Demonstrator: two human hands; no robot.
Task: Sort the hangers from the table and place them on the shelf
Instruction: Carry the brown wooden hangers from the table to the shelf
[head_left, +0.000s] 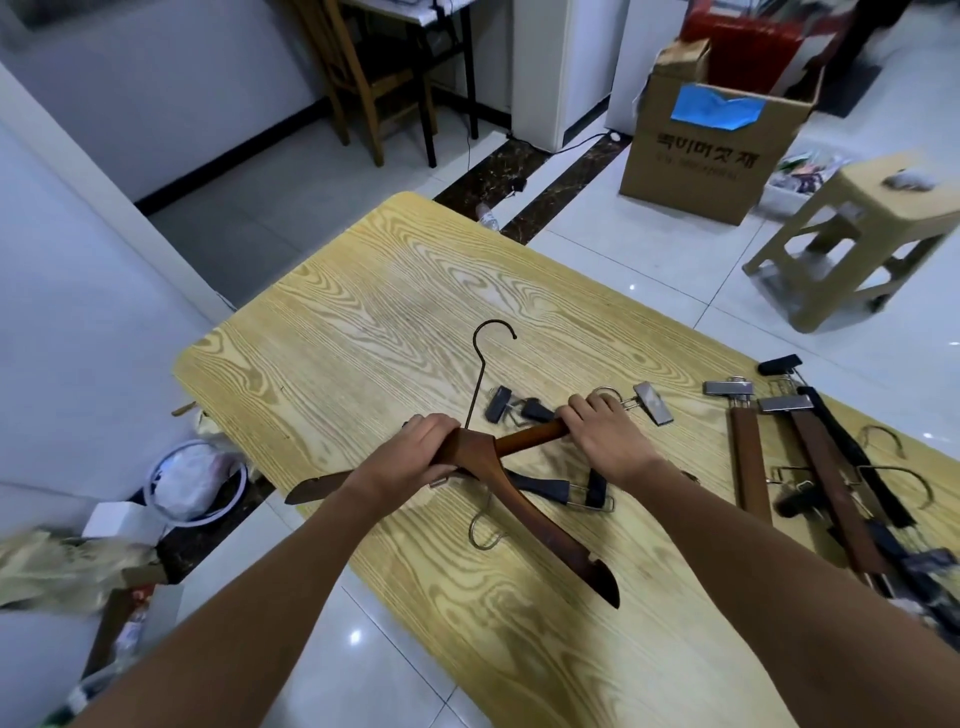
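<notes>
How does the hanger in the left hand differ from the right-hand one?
The coat hanger in the left hand is curved, with bare ends; the clip hanger in the right hand is a straight bar with a metal clip. The coat hanger is gripped at its middle, the clip hanger near its clip end. Both are dark brown wood.

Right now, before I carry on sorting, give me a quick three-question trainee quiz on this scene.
1. True or false: the left hand grips the wooden coat hanger at its middle, below the hook.
2. The right hand holds: A) a plastic hanger B) the brown clip hanger by its bar C) nothing.
3. Fill in: the side-by-side group of clip hangers lies toward the table's ____ edge.
Key: 1 true; 2 B; 3 right.
</notes>
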